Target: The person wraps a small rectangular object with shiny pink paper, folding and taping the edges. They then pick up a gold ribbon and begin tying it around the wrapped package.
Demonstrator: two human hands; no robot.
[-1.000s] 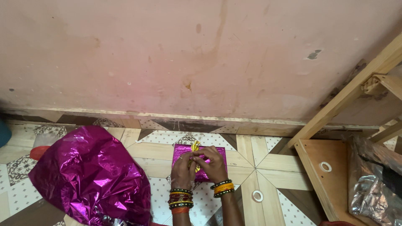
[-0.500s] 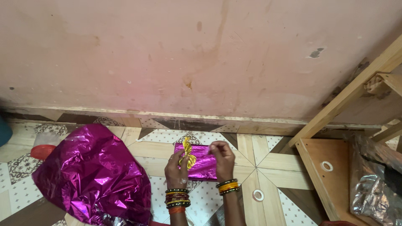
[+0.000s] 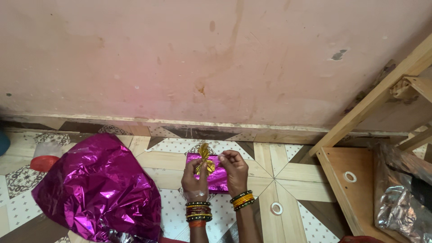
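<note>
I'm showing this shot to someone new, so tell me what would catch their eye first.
The big crumpled sheet of magenta foil on the patterned floor at lower left stands out first. In the centre, the left hand and right hand, wrists stacked with bangles, hold a small magenta-wrapped box with a gold bow. Behind rises a stained pink wall.

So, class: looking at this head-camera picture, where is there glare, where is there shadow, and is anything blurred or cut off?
Head view: light is even and soft. Bright glare streaks the crumpled magenta foil sheet and the silver foil at the right edge. The left hand and right hand are fairly sharp, with faint shadows on the tiled floor. The gold bow is small, its detail soft. Forearms are cut off below.
</note>
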